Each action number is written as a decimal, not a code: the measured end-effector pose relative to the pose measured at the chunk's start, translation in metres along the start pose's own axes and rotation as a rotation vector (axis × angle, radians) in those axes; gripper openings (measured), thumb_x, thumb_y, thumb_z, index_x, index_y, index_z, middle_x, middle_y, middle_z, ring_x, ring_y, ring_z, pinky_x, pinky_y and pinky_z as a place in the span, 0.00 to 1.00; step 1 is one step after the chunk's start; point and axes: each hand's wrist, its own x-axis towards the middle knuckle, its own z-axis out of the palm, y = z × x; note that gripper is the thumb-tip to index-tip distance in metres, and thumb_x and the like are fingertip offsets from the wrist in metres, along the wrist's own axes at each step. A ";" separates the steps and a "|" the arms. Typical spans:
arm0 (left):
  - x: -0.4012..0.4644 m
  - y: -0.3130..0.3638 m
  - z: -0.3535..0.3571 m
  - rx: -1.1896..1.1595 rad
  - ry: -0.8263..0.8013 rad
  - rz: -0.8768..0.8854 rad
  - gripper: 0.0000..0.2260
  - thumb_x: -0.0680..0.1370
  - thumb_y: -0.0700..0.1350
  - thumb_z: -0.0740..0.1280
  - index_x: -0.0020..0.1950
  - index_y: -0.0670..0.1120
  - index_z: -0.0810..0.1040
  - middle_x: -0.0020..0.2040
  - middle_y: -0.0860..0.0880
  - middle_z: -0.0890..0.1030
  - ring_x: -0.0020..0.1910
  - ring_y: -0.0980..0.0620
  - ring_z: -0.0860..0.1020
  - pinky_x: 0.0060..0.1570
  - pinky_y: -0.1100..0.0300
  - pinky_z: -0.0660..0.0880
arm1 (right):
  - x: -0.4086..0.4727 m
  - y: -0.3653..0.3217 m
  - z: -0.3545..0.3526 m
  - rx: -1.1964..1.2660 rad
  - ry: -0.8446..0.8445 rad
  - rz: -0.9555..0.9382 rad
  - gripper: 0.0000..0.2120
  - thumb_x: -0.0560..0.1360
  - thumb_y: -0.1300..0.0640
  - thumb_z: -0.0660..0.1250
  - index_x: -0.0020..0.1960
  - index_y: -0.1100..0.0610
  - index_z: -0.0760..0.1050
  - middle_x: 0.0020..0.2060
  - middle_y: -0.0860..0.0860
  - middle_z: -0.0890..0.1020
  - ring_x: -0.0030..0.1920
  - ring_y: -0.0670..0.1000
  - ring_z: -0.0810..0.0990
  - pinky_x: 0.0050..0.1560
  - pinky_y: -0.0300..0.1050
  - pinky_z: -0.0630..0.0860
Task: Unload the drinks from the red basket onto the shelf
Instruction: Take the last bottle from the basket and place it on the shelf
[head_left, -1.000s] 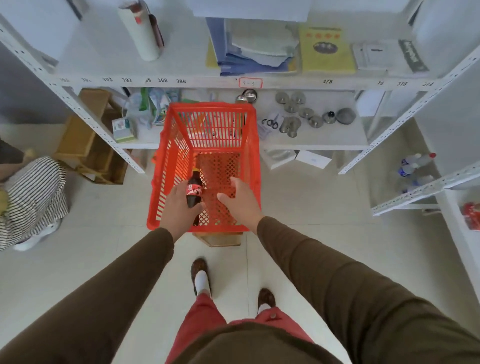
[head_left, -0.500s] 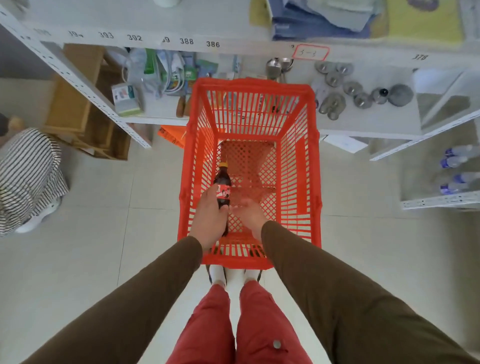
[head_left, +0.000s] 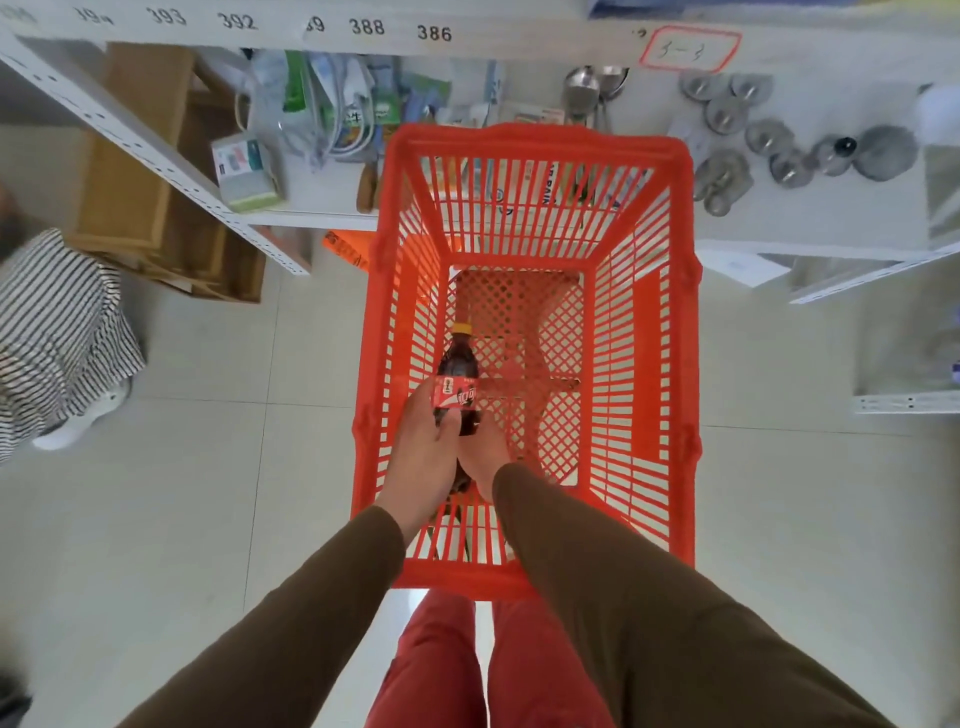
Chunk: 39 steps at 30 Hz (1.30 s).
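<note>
Left hand is wrapped around the lower half of a small cola bottle, fingers curled over the red label, so that hand is plainly closed on the drink. Right hand sits just beside it, low against the base of the bottle; its fingers are mostly hidden behind the bottle and the left hand, so whether it grips or only steadies cannot be told from this view. The bottle stands roughly upright with its yellow cap pointing away from the person, inside the red basket near the left wall, and no other drink shows on the mesh floor. The step in hand looks like lifting this bottle out. To do it well, the person would likely keep the grip around the waist of the bottle, below the label edge, and raise it straight up until the cap clears the rim, since the left wall is close and a slanted pull could knock the bottle against the slats. The shelf lies just beyond the far rim and is crowded with metal cups and packets, so a bare patch of board should be picked before the bottle is set down standing on its base.
</note>
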 end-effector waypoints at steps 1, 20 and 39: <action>0.001 0.000 0.000 0.003 -0.001 -0.006 0.23 0.85 0.54 0.57 0.80 0.57 0.58 0.80 0.55 0.64 0.78 0.49 0.64 0.62 0.60 0.60 | 0.002 0.000 0.000 0.013 -0.006 0.005 0.26 0.75 0.46 0.72 0.69 0.52 0.70 0.56 0.46 0.79 0.48 0.46 0.78 0.53 0.45 0.78; -0.034 0.095 -0.011 0.219 -0.168 0.321 0.25 0.85 0.55 0.56 0.81 0.48 0.60 0.81 0.46 0.63 0.78 0.47 0.63 0.75 0.53 0.59 | -0.131 -0.054 -0.118 0.331 0.248 -0.429 0.24 0.71 0.51 0.78 0.61 0.41 0.70 0.54 0.38 0.81 0.52 0.38 0.80 0.54 0.41 0.74; -0.305 0.232 0.252 0.661 -0.692 1.266 0.21 0.84 0.50 0.61 0.76 0.46 0.68 0.76 0.45 0.69 0.75 0.46 0.66 0.74 0.53 0.61 | -0.419 0.153 -0.380 0.656 1.140 -0.575 0.24 0.71 0.56 0.77 0.61 0.46 0.69 0.53 0.44 0.81 0.52 0.48 0.82 0.47 0.52 0.83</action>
